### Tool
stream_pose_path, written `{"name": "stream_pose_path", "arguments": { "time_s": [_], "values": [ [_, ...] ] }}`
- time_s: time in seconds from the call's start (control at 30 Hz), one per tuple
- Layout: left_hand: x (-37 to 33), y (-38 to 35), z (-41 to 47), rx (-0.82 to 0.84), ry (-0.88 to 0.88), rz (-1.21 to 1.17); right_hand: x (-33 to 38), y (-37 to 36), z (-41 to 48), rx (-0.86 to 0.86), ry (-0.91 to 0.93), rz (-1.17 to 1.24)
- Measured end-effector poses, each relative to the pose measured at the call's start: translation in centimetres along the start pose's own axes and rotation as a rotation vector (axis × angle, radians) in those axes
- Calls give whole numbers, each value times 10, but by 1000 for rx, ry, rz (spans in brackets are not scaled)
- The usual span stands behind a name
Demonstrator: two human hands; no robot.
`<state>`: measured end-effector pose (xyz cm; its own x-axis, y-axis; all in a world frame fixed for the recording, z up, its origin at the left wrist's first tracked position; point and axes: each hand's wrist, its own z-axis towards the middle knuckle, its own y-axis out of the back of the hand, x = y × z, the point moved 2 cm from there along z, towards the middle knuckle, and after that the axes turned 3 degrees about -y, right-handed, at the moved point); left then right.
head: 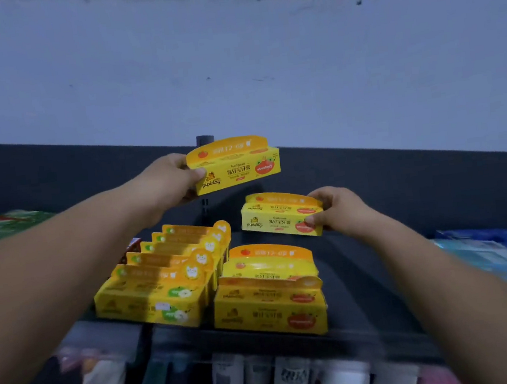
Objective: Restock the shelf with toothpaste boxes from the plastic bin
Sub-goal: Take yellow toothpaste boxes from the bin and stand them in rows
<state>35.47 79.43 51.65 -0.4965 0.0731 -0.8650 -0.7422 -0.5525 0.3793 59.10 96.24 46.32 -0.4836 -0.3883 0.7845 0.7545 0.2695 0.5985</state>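
Note:
My left hand (pixel 163 182) grips the left end of a yellow strawberry toothpaste box (pixel 237 167), held up above the dark shelf (pixel 364 274). My right hand (pixel 338 211) pinches the right end of a second yellow strawberry box (pixel 277 219), low over the back of the shelf. Two more strawberry boxes (pixel 269 296) stand in a column at the shelf's front. To their left runs a row of several yellow apple toothpaste boxes (pixel 164 276). The plastic bin is out of view.
A dark back panel (pixel 400 170) and a slotted upright post (pixel 206 203) stand behind the shelf. Blue packets (pixel 502 247) lie at the right, green packets (pixel 5 222) at the left. Hanging packets and bottles (pixel 265 378) fill the level below.

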Motion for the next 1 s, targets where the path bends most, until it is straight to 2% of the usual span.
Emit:
{"name": "stream_pose_path", "arguments": {
  "time_s": [0.27, 0.6, 0.77, 0.93, 1.0],
  "values": [
    [22, -11, 2, 75, 51, 69, -25, -36, 13, 218, -58, 3],
    [37, -16, 6, 161, 61, -15, -32, -31, 7, 454, -167, 47],
    [38, -17, 8, 186, 61, -36, -29, -29, 6, 404, -182, -49],
    [38, -22, 11, 220, 64, -45, -23, -26, 7, 202, -116, -175],
    [38, -24, 11, 229, 64, -45, -21, -26, 5, 223, -113, -160]
  ]
}}
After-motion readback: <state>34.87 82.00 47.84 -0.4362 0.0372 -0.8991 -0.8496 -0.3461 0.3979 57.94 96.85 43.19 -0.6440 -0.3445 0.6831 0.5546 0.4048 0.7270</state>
